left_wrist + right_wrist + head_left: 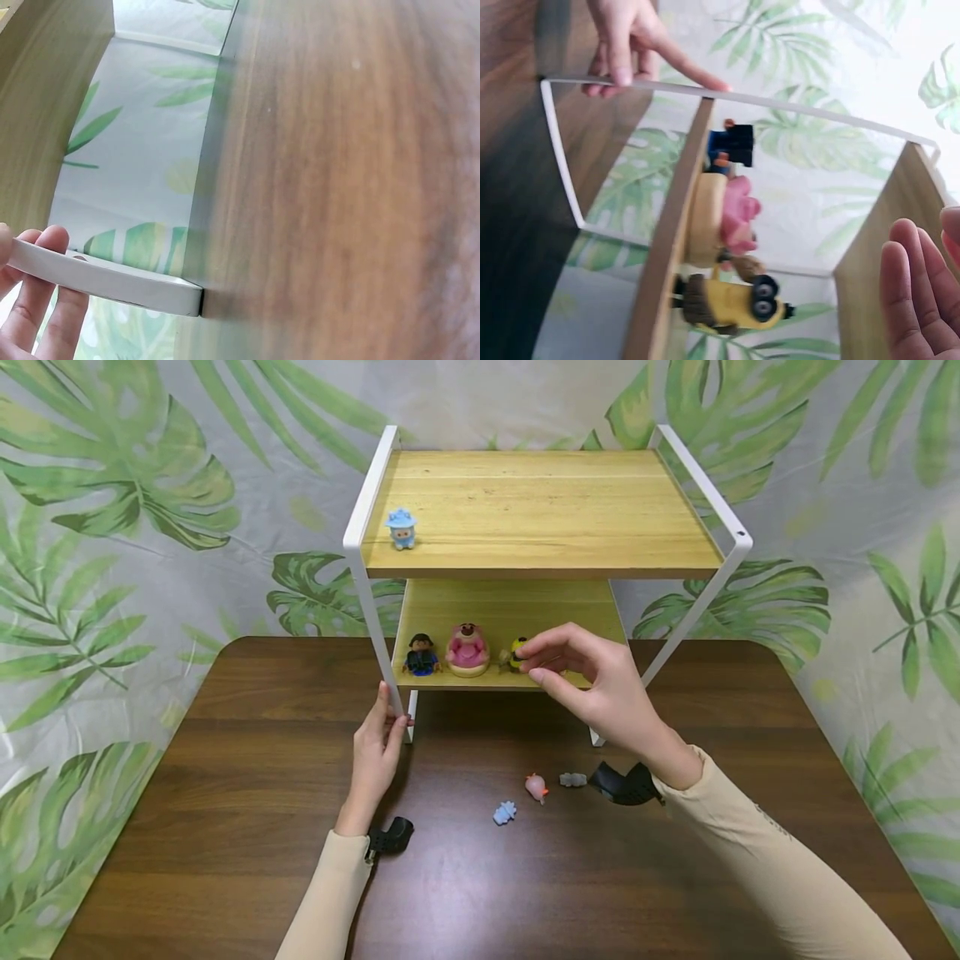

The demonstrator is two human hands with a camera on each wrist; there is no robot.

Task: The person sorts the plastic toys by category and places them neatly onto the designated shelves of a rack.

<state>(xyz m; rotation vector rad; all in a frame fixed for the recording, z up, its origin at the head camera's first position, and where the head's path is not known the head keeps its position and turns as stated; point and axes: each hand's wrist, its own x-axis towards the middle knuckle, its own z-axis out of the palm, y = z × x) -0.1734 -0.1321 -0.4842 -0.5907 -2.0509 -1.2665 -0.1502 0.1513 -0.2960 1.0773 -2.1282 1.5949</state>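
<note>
My left hand (375,760) grips the white left leg (105,283) of a two-tier shelf near the table, fingers and thumb on either side of it. My right hand (600,681) is raised in front of the lower tier, its fingers (911,289) slightly bent with nothing visible between them. Behind its fingertips, a yellow minion figure (735,301) stands on that tier, apart from the hand in the right wrist view. Left of the minion are a pink bear figure (467,652) and a dark-clothed toy figure (422,656). A blue-hatted figure (401,529) stands on the upper tier's left end.
Three small toys lie on the brown table (247,793) before the shelf: a light-blue one (505,812), a pink one (536,787) and a grey one (573,780). A leaf-patterned cloth (112,485) hangs behind. White side rails (705,485) edge the upper tier (525,510).
</note>
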